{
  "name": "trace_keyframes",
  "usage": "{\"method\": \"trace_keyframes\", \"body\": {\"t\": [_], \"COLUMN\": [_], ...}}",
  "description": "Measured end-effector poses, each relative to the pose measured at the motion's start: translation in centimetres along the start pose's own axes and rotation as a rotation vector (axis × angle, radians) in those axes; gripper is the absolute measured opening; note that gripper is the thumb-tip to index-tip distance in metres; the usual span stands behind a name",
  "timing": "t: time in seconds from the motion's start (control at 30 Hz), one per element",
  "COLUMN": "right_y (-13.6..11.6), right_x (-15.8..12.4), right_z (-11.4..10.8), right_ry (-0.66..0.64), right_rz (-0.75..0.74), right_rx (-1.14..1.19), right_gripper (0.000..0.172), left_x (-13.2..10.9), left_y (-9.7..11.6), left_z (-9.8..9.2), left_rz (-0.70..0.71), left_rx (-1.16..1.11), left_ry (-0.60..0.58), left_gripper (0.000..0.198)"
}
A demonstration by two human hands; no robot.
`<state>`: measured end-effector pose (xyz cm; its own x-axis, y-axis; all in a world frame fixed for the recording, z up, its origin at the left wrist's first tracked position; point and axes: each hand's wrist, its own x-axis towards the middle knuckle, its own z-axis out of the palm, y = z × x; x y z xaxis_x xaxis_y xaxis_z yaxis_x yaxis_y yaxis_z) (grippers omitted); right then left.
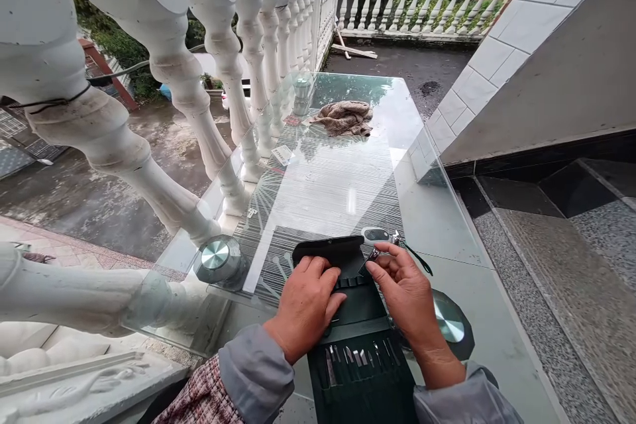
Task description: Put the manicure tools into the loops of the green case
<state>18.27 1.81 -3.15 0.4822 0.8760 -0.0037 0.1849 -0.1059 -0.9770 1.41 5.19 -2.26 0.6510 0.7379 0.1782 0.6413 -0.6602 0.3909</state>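
A dark green tool case (pixel 362 397) lies unfolded on the glass table, with several slim metal manicure tools (pixel 360 358) tucked in a row in its lower part. A strip of elastic loops (pixel 350 281) crosses its upper part, below a raised black flap (pixel 328 250). My left hand (pixel 308 305) rests on the case's upper left side, fingers slightly bent and thumb spread apart. Between thumb and fingers, my right hand (pixel 405 288) pinches a small shiny nail clipper (pixel 368 261) just above the right end of the loops. Its far end is partly hidden by the fingers.
Beyond the case, a small grey device (pixel 376 234) lies beside a dark strap (pixel 420 258). A crumpled brown cloth (pixel 342 119) sits farther back on the glass table (pixel 437 212). White balusters (pixel 218 40) line the left; stone steps (pixel 556 265) are at right.
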Motion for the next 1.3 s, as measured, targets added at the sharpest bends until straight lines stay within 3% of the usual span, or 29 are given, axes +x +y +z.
{"method": "trace_keyframes", "body": {"t": [0.17, 0.47, 0.73, 1.3], "right_y": [0.6, 0.2, 0.2, -0.1], "right_x": [0.2, 0.1, 0.6, 0.8], "right_z": [0.3, 1.4, 1.3, 1.5], "right_ry": [-0.03, -0.07, -0.259, -0.26], "right_rz": [-0.018, -0.019, -0.057, -0.006], "right_rx": [-0.116, -0.101, -0.172, -0.143], "right_gripper": [0.039, 0.036, 0.029, 0.031], "left_x": [0.3, 0.5, 0.5, 0.8], "left_y": [0.4, 0.7, 0.8, 0.6], "left_z": [0.0, 0.1, 0.2, 0.6], "left_rz": [-0.028, -0.062, -0.057, -0.044], "left_rx": [0.022, 0.045, 0.059, 0.089], "left_ry": [-0.021, -0.019, 0.001, -0.009], "left_gripper": [0.024, 0.008, 0.005, 0.003]}}
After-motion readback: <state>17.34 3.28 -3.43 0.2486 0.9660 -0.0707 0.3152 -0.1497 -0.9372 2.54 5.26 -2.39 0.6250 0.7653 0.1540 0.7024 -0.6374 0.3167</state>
